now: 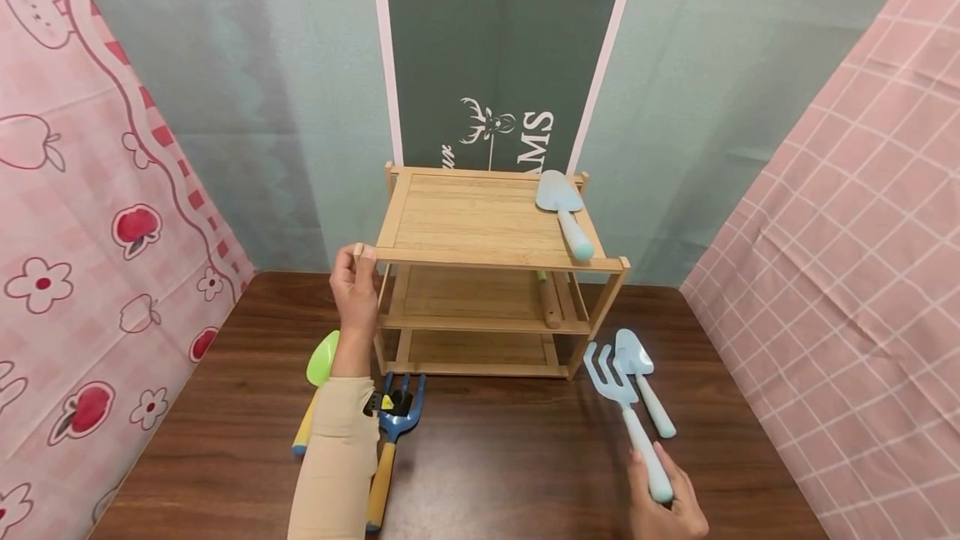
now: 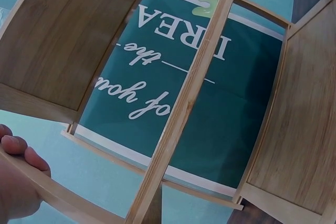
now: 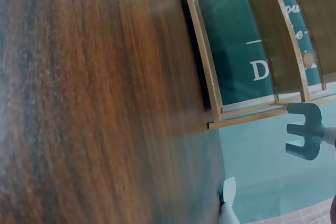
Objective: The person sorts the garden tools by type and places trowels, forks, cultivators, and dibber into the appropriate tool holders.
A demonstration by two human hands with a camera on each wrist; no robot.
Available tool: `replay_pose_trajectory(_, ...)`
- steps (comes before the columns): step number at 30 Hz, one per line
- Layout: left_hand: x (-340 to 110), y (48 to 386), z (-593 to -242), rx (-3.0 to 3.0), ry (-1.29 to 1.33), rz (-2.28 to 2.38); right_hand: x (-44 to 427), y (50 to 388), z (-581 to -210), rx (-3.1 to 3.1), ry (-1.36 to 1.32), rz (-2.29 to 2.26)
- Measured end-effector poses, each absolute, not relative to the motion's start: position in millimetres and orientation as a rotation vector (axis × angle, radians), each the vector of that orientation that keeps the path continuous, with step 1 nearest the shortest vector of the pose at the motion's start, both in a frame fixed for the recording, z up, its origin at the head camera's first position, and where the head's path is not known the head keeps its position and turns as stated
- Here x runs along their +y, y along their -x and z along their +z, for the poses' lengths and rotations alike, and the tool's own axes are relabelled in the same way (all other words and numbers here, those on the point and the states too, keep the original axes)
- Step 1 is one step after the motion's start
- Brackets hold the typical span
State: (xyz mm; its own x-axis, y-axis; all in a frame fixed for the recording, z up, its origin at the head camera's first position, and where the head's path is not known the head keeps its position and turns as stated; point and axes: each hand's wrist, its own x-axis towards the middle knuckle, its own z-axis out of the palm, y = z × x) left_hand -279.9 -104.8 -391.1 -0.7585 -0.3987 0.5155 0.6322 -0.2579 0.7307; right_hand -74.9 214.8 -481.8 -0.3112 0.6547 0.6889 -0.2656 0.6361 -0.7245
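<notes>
At the front left corner of a three-tier wooden rack [image 1: 480, 256], my left hand [image 1: 356, 290] grips the top edge; its fingers [image 2: 37, 161] also show in the left wrist view. My right hand [image 1: 667, 494] holds a light blue hand fork [image 1: 645, 448] by its handle, tines pointing toward the rack's right side. In the right wrist view the fork [image 3: 310, 132] appears at the right edge. One light blue trowel [image 1: 573, 232] lies on the rack's top tier. Another pale blue trowel [image 1: 654, 402] lies on the table beside the fork.
Left of the rack, a green trowel [image 1: 322, 361] and a blue hand fork [image 1: 384, 465], both yellow-handled, lie partly behind my left arm. A wooden-handled tool [image 1: 551, 302] with a green part rests on the middle tier. Patterned cloths [image 1: 847, 215] hang around the brown table [image 1: 510, 457].
</notes>
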Motion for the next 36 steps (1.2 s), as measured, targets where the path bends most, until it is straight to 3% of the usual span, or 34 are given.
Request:
replay_pose_trajectory(16, -104, 281, -393, -1.358, 0.295, -2.043, 201, 59, -447, -1.718, 0.247, 0.873)
replay_pose_trajectory(26, -104, 281, -392, -1.334, 0.309, -2.054, 200, 73, -447, -1.486, -0.059, 1.036)
replay_pose_trajectory(36, -104, 281, -391, -1.331, 0.297, -2.064, 191, 85, -451, -1.383, -0.162, 1.086)
